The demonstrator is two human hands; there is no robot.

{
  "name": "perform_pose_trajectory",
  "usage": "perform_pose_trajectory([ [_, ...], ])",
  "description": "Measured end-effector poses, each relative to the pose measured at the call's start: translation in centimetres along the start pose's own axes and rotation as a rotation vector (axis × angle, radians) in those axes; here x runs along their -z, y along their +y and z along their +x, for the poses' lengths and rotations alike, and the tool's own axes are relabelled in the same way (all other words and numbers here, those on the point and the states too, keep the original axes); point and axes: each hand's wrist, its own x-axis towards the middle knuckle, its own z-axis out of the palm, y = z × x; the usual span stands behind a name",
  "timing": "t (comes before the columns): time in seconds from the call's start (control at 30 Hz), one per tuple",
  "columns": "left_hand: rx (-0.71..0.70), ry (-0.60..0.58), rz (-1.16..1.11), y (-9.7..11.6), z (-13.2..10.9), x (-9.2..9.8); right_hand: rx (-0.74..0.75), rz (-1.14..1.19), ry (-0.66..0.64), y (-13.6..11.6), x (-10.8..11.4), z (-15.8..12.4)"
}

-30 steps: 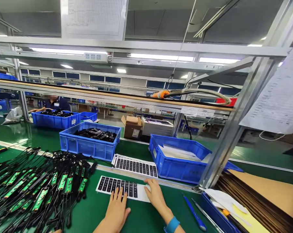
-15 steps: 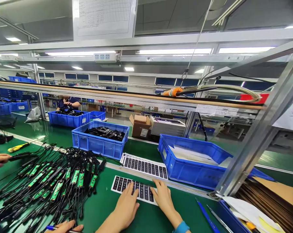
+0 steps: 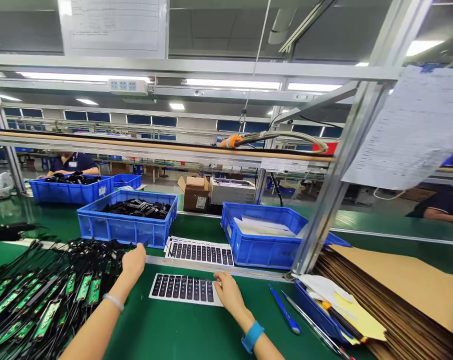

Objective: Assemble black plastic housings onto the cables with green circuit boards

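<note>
A white sheet of black keypad labels (image 3: 181, 289) lies flat on the green bench. At its right end is my right hand (image 3: 229, 294), with thumb and fingers closed together over the sheet's edge. My left hand (image 3: 133, 262) is raised at the edge of a heap of black cables with green circuit boards (image 3: 84, 287), in front of a blue bin of black parts (image 3: 126, 227). Its fingers are closed; whatever may be between them is too small to make out. Behind the first sheet lie stacked label sheets (image 3: 199, 252).
Right of the stacked sheets stands a blue bin holding white paper (image 3: 264, 250). A blue pen (image 3: 284, 309), tweezers (image 3: 312, 322), a small blue tray (image 3: 324, 312) and stacked cardboard (image 3: 402, 295) lie on the right. Metal posts (image 3: 335, 175) rise from the bench. Other people sit farther off.
My left hand has left the label sheet and moved left to the cable heap's edge. My right hand stays at the sheet's right end. The view has swung right.
</note>
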Motion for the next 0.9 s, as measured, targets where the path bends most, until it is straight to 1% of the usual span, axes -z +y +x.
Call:
perform_pose_trajectory([
  [0.07,0.011,0.032,-0.109,1.3,-0.4,-0.6,-0.028,0.012,0.008,0.0,-0.5,0.6],
  [0.13,0.043,0.017,-0.228,2.5,-1.5,-2.2,-0.045,0.040,0.017,-0.1,-1.0,0.6],
  [0.17,0.070,-0.018,-0.297,3.1,-2.3,-3.4,-0.048,0.061,0.024,-0.1,-1.1,0.4],
  [0.23,0.157,-0.109,-0.445,3.6,-4.4,-6.5,-0.048,0.116,0.041,-0.2,-1.1,0.0],
  [0.27,0.214,-0.154,-0.514,3.6,-5.6,-8.2,-0.046,0.149,0.051,-0.2,-1.1,-0.2],
  [0.33,0.317,-0.196,-0.642,3.3,-8.0,-11.4,-0.040,0.228,0.072,-0.2,-0.9,-0.5],
  [0.4,0.399,-0.214,-0.743,2.7,-10.0,-13.6,-0.042,0.325,0.089,-0.1,-0.7,-0.8],
  [0.43,0.427,-0.220,-0.785,2.4,-10.7,-14.3,-0.049,0.383,0.094,-0.1,-0.6,-0.9],
  [0.47,0.446,-0.226,-0.821,2.1,-11.2,-14.7,-0.061,0.447,0.099,0.0,-0.5,-1.1],
  [0.53,0.459,-0.245,-0.878,1.7,-11.7,-14.8,-0.101,0.590,0.123,0.2,-0.1,-1.5],
  [0.63,0.446,-0.313,-0.939,1.5,-12.0,-14.2,-0.180,0.788,0.218,0.3,1.2,-2.6],
  [0.73,0.429,-0.409,-0.979,2.0,-12.7,-13.6,-0.219,0.931,0.294,-0.2,2.9,-3.8],
  [0.8,0.418,-0.495,-0.996,2.7,-13.5,-13.4,-0.217,1.003,0.279,-0.9,3.9,-4.5],
  [0.9,0.408,-0.640,-1.012,3.8,-15.1,-13.1,-0.203,1.067,0.205,-2.3,4.7,-5.3],
])
